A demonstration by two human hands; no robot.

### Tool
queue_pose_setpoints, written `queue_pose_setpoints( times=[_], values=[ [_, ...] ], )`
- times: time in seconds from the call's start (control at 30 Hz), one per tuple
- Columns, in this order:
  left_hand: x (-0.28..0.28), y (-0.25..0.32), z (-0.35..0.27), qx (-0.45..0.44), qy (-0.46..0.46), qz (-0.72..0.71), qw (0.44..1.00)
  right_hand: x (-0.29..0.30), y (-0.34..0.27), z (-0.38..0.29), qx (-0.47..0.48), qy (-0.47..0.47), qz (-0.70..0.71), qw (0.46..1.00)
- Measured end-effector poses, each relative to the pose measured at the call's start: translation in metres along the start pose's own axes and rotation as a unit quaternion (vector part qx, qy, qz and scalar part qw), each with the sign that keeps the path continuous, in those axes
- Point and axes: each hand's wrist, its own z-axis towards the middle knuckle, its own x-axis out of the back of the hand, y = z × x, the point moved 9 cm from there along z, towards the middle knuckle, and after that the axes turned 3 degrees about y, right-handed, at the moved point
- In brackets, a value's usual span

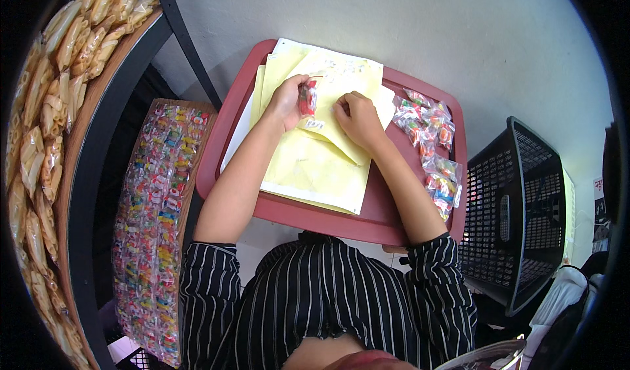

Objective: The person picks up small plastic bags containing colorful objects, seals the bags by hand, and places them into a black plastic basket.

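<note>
My left hand (287, 103) holds a small clear packet of red candy (308, 98) by its left side. My right hand (358, 119) is curled over the yellow sheets (315, 168), a short way right of the packet; whether its fingertips pinch something small is hidden. Beneath both hands the yellow sheets lie stacked over white paper (362, 60). A label with print (314, 124) shows just below the packet. The papers rest on a dark red plastic tray table (295, 213). Along its right side lie several clear packets of colourful candies (428, 124).
A black plastic crate (517, 212) stands right of the tray table. To the left, a lower shelf holds strips of wrapped candies (152, 222). Above it, a wooden shelf edge (81, 138) carries bagged tube-shaped snacks (47, 124). A wall (393, 20) rises behind the tray table.
</note>
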Motion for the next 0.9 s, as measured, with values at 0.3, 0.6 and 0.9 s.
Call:
queue_pose_setpoints(
  times=[0.3,0.6,0.9],
  values=[
    [0.003,-0.002,0.001,0.008,0.018,0.005,1.0,0.004,0.003,0.001,0.012,0.034,0.006,0.999],
    [0.004,-0.003,0.003,-0.003,0.012,-0.022,1.0,0.009,0.001,0.0,0.001,0.047,0.022,0.999],
    [0.004,-0.005,0.005,-0.006,0.009,-0.029,1.0,0.013,0.012,0.002,-0.039,0.059,0.035,0.997]
  ],
)
